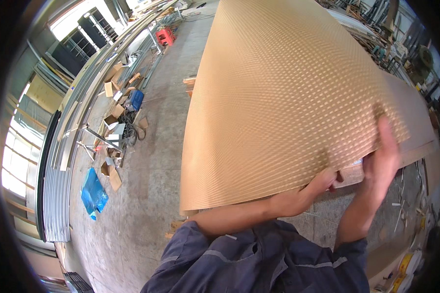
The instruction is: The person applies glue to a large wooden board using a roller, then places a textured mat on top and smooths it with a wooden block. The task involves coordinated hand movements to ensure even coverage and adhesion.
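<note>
A large, thin, gold-coloured sheet (278, 102) with a woven-looking grid pattern fills the middle of the head view. It bows upward, and its near edge is lifted toward me. My left hand (318, 184) is closed on that near edge, right of its middle, with the fingertips partly hidden under the sheet. Farther right, my right hand (384, 156) pinches the sheet near its right corner, thumb on top and the other fingers below. Beneath the lifted corner lies a flat, pinkish-brown sheet (410, 107) with a pale, straight front edge.
To the left, long metal profiles (58, 195) lie stacked beside cardboard scraps (113, 178), a blue plastic bag (94, 194) and a blue case (136, 99). A red stool (165, 36) stands farther back. Tape rolls (408, 263) sit at the lower right.
</note>
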Demonstrator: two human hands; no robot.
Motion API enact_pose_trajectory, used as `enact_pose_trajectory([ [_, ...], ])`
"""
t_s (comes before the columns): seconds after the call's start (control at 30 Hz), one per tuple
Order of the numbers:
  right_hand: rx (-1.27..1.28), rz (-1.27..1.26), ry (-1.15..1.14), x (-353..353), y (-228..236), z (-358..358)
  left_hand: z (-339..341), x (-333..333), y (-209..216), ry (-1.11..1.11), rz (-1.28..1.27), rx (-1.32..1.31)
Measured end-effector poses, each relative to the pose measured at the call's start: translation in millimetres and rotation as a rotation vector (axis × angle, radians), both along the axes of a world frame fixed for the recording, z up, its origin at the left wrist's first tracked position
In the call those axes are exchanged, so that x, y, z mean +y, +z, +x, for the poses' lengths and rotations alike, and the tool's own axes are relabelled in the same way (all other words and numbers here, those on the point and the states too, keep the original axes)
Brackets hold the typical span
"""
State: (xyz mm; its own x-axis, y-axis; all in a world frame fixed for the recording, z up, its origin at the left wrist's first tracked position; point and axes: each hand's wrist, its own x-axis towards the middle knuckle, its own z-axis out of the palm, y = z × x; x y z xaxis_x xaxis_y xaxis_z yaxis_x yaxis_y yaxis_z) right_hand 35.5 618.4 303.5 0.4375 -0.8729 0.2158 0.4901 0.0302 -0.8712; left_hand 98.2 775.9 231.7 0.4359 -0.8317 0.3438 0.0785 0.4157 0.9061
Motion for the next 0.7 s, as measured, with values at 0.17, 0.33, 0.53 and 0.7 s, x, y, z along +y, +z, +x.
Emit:
enact_pose_trajectory([
  [0.17,0.131,-0.300,-0.076,-48.3,34.8,-17.4,-6.0,55.2,-118.1,-0.008,0.013,0.642],
  [0.33,0.218,-0.375,-0.133,-105.9,73.4,-30.4,19.1,137.8,-156.4,0.369,-0.057,1.048],
  [0.53,0.150,-0.547,-0.246,-156.4,128.4,-32.1,39.7,107.9,-147.9,0.419,-0.025,0.830],
  [0.7,0.213,-0.533,0.043,-54.2,74.5,-1.6,36.8,90.7,-91.3,0.466,0.076,0.702],
])
